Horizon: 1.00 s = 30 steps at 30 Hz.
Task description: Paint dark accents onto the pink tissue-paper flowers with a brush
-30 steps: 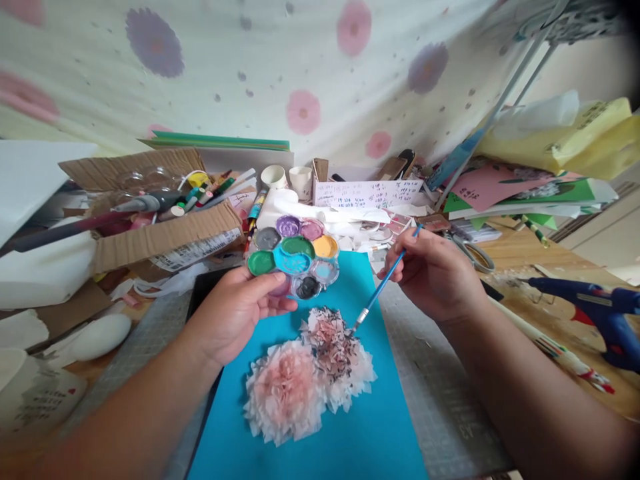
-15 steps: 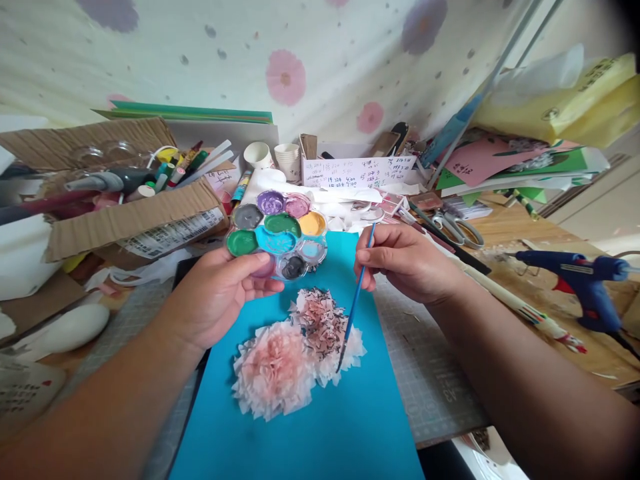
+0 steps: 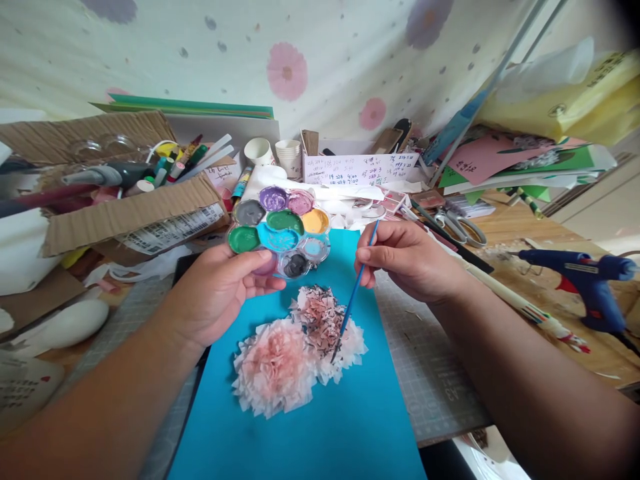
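Observation:
My left hand (image 3: 230, 287) grips a clear flower-shaped paint palette (image 3: 283, 230) by its near edge, thumb on top. Its wells hold purple, pink, yellow, green, blue, grey and black paint. In my right hand (image 3: 400, 260) a thin blue paintbrush (image 3: 361, 273) is pinched, bristles pointing down. The dark tip is at the right-hand tissue paper flower (image 3: 325, 327), whose pink petals carry dark paint on many edges. Beside it lies a pale pink tissue paper flower (image 3: 273, 367) without dark edges. Both rest on a bright blue sheet (image 3: 300, 440).
A cardboard box (image 3: 135, 220) of pens and tools stands at left. Paper cups (image 3: 287, 160) and a white box with handwriting (image 3: 350, 170) are at the back. Scissors (image 3: 460, 227) and a blue glue gun (image 3: 583, 273) lie at right. A grey cutting mat (image 3: 425, 373) lies beneath the sheet.
The brush tip has shifted slightly left and up across the dark-edged flower. My left hand still holds the palette in nearly the same place.

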Available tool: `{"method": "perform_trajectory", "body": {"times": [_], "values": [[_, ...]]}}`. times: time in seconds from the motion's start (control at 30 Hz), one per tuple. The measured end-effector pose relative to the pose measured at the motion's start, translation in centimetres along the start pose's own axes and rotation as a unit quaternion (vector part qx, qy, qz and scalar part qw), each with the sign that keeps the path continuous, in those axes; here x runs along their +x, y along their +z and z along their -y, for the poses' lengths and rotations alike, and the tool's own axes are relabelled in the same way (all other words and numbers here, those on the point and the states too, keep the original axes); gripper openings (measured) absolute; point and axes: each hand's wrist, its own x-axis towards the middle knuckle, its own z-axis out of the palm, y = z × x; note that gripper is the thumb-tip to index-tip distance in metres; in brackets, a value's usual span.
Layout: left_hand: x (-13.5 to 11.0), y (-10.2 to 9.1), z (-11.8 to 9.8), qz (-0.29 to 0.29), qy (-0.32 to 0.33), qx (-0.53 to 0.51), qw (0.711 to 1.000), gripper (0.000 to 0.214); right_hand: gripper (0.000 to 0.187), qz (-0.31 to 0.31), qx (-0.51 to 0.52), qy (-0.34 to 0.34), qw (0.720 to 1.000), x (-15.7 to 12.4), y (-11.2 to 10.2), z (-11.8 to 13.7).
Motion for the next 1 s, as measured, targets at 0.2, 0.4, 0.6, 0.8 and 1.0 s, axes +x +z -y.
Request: {"method": "perform_trajectory", "body": {"times": [0.2,0.4,0.6,0.8,1.0], "values": [[-0.15,0.03,-0.11,-0.001,-0.004,0.001,1.0,0.008,0.023,0.012,-0.018,-0.013,1.0,-0.15,0.1,0.19],[-0.18,0.13,-0.22,0.0,-0.003,-0.002,1.0,0.008,0.021,0.005,-0.026,-0.033,0.999,-0.23,0.16,0.25],[-0.21,0.25,-0.33,-0.002,-0.003,-0.002,1.0,0.009,0.023,0.012,-0.028,-0.034,0.999,-0.26,-0.06,0.35],[-0.03,0.15,-0.09,0.002,0.002,-0.003,1.0,0.008,0.024,0.005,-0.034,-0.029,0.999,-0.16,-0.24,0.33],[0.0,0.08,-0.08,0.002,0.002,-0.001,1.0,0.008,0.022,0.002,-0.03,-0.04,0.999,-0.22,-0.34,0.32]]}}
